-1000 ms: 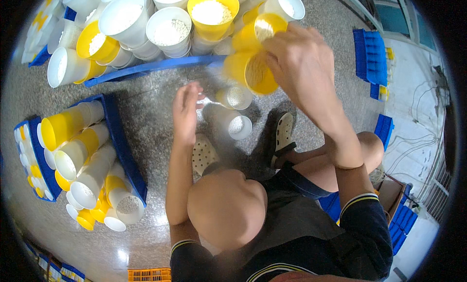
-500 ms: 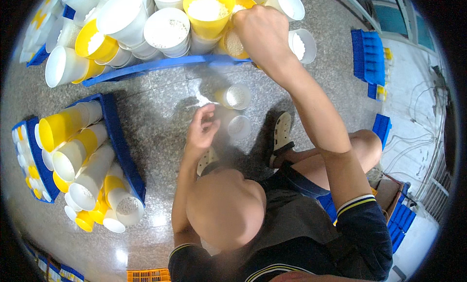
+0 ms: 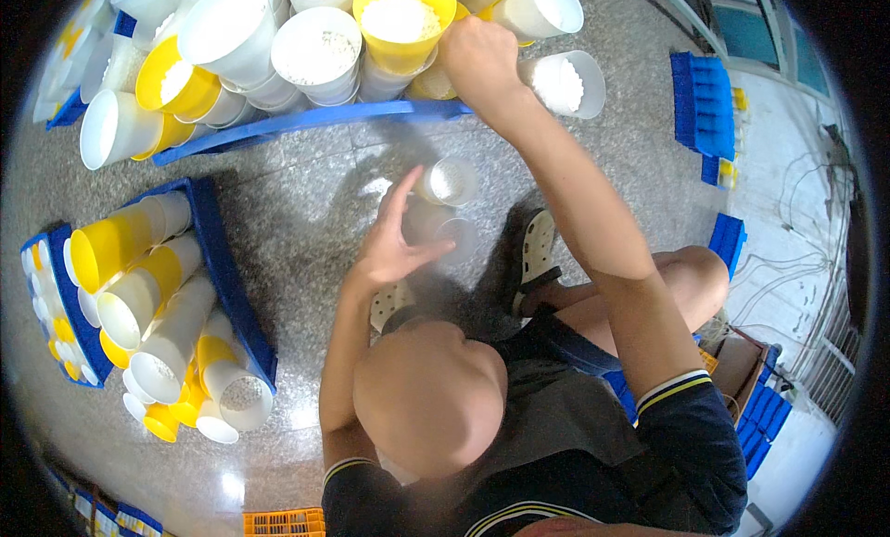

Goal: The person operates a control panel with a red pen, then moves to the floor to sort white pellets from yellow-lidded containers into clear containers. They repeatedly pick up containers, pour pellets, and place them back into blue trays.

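Observation:
My left hand (image 3: 394,242) is open, thumb and fingers spread. It is next to two small translucent cups on the floor: a far cup (image 3: 450,182) with white contents and a near cup (image 3: 453,241) that looks pale and blurred. My right hand (image 3: 480,63) is closed, knuckles up, among the stacked cups at the far side. Its fingertips and whatever they hold are hidden. Just left of it stands a yellow cup (image 3: 400,23) full of white pellets. Right of its wrist, a translucent cup (image 3: 567,85) of white pellets lies tilted.
A blue crate edge (image 3: 315,122) runs in front of the far cups. At left, a blue crate (image 3: 227,277) holds several white and yellow cup stacks. Blue crates (image 3: 702,106) stand at far right, an orange crate (image 3: 283,522) at the near edge. My shoe (image 3: 536,250) rests on the floor.
My left hand has spread its fingers and come closer to the two small cups. My right hand has shifted slightly left and nearer, uncovering more of the tilted cup.

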Demonstrator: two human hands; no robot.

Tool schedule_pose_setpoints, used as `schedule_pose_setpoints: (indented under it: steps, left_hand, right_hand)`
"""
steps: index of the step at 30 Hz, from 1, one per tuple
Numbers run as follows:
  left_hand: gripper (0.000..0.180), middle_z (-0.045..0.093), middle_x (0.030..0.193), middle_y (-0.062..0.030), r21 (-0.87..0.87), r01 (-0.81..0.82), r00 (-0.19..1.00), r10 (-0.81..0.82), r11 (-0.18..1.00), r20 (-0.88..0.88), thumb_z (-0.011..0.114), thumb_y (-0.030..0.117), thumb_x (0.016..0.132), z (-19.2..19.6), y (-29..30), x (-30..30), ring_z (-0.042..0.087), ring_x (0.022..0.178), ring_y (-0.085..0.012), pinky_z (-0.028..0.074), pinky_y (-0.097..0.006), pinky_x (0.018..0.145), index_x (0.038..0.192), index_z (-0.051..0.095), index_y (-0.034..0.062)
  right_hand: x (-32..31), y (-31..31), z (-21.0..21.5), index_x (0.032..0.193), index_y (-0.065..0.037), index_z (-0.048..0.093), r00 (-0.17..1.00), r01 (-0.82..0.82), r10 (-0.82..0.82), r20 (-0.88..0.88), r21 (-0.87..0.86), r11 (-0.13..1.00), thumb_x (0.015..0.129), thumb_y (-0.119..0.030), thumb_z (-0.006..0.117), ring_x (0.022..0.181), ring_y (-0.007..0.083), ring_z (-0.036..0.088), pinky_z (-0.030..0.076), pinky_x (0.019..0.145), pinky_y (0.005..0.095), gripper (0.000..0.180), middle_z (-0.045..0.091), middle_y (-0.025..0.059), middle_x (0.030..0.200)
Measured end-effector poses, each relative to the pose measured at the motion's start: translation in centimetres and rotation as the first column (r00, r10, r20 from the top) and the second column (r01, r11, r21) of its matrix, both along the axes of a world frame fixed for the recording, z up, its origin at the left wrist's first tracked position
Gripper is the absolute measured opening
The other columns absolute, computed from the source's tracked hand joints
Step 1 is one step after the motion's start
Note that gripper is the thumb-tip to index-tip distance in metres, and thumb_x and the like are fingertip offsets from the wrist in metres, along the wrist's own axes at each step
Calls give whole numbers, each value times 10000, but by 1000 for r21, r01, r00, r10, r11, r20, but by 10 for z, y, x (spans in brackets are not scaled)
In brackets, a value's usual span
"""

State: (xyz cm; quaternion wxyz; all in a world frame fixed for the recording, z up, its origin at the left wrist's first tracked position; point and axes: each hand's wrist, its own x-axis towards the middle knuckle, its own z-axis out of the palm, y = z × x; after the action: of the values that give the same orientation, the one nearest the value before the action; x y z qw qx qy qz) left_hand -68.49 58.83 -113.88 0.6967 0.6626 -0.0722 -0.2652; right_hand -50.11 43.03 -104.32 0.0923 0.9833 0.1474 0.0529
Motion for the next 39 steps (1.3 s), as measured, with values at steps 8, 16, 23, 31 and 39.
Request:
schedule_pose_setpoints:
  steps: [8, 16, 23, 31, 39]
  left_hand:
    - [1416, 214, 1666, -186, 190, 108, 994, -109, 976, -6, 1003, 232, 524, 13, 1, -11, 230, 1535, -377, 289, -481, 1239, 1641, 138, 130]
    - [1456, 212, 1648, -200, 338, 163, 984, -178, 927, 16, 1004, 220, 490, 20, -6, -13, 209, 1528, -402, 231, -468, 1270, 1635, 111, 109]
    - [1429, 262, 1623, -200, 388, 148, 984, -174, 910, 32, 1000, 219, 492, 8, -11, -17, 251, 1508, -398, 269, -469, 1256, 1626, 140, 91]
    - [1289, 337, 1586, -214, 413, 62, 984, -125, 909, 126, 962, 226, 570, -3, -20, -22, 313, 1477, -401, 308, -477, 1233, 1604, 206, 76]
    - [1294, 328, 1594, -206, 422, 54, 988, -111, 905, 111, 962, 220, 569, -6, -20, -25, 309, 1482, -401, 307, -477, 1233, 1606, 201, 72]
  right_hand:
    - [-34, -18, 26, 943, 38, 686, 986, -156, 164, -27, 177, 972, 808, 34, 607, 833, 395, 725, 601, 706, 452, 157, 709, 239, 918]
    - [-6, -7, 6, 828, 26, 700, 990, -132, 137, -21, 174, 976, 794, 19, 604, 787, 403, 721, 602, 683, 443, 102, 704, 231, 839]
    - [-5, -7, -5, 774, 16, 702, 997, -82, 77, 28, 244, 966, 816, -36, 594, 727, 412, 715, 592, 662, 462, 127, 687, 241, 746]
    - [-5, -10, -10, 783, 19, 695, 994, -105, 111, -3, 291, 951, 803, -27, 604, 770, 408, 717, 585, 684, 470, 104, 685, 240, 756]
    - [-64, -21, 59, 1013, 81, 650, 936, -288, 335, -107, 313, 905, 791, 69, 570, 847, 391, 716, 596, 754, 438, 236, 686, 255, 961]
